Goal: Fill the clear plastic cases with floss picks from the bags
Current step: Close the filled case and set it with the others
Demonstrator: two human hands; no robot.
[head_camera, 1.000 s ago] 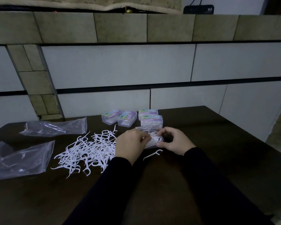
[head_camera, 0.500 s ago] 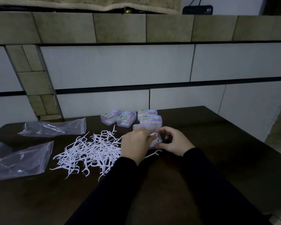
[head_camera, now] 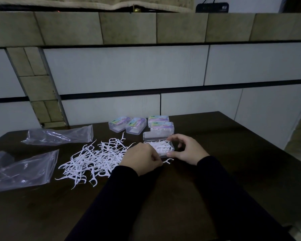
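Case: open clear plastic case [head_camera: 161, 147] lies flat on the dark table [head_camera: 215, 140], between the two hands, long axis running left to right, its lid [head_camera: 149, 135] folded back on the far side toward the wall
Contents: white floss picks lie in it in a loose tangle, mostly crosswise along the case's length
Right hand [head_camera: 187, 149]: grips the right end of the case, thumb on the near corner, fingers curled over the far edge
Left hand [head_camera: 142, 158]: curled close, fingertips pinching a single floss pick [head_camera: 168, 160] just in front of the case's near edge; how tight the pinch is cannot be told
Single pick: lies nearly flat on the table, long axis left to right, forked head pointing right
Loose pile [head_camera: 94, 158]: many picks scattered on the table left of the left hand, pointing every way
Closed cases [head_camera: 141, 126]: four labelled ones in a row beyond the open case, near the wall; the rightmost two overlap
Bags: one clear bag [head_camera: 59, 137] at the far left edge, another [head_camera: 22, 169] nearer, both lying flat and crumpled
Sleeves: dark, covering both forearms to the wrist
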